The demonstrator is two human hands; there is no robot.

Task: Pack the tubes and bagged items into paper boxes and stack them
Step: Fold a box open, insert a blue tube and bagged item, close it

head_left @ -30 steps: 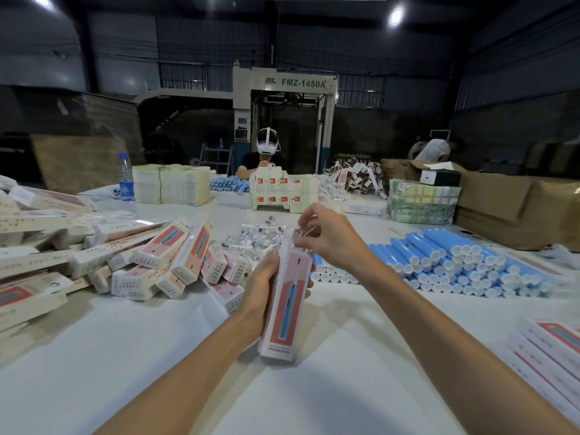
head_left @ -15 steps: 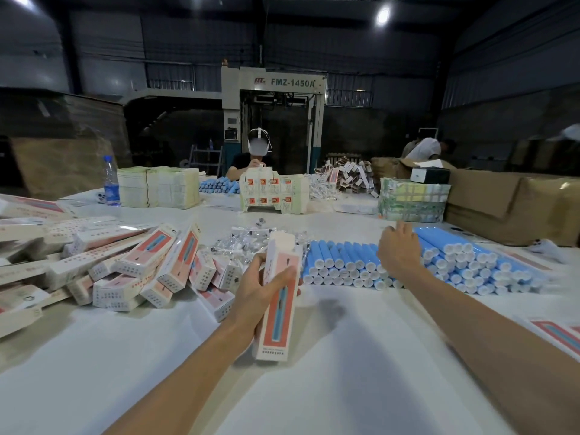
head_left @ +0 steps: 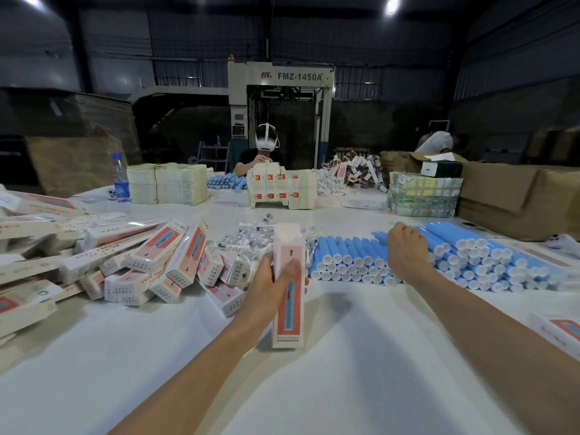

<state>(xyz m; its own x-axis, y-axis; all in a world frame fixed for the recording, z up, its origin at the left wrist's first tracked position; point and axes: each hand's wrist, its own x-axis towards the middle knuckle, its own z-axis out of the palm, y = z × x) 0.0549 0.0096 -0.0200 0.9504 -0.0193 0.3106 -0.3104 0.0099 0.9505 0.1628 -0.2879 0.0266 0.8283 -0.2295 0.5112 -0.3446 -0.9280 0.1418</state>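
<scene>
Gripping upright paper box (head_left: 289, 312) in left hand (head_left: 272, 285), thumb across front; right hand (head_left: 405, 250) curled over blue tubes (head_left: 346, 262), whether holding one unclear.

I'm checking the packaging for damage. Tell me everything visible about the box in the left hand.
The paper box is a long, slim white carton, its salmon-pink front picturing a blue tube, with small print at the bottom. It is held nearly upright; the left hand grips its middle, thumb across the front. No dents or tears show.
</scene>
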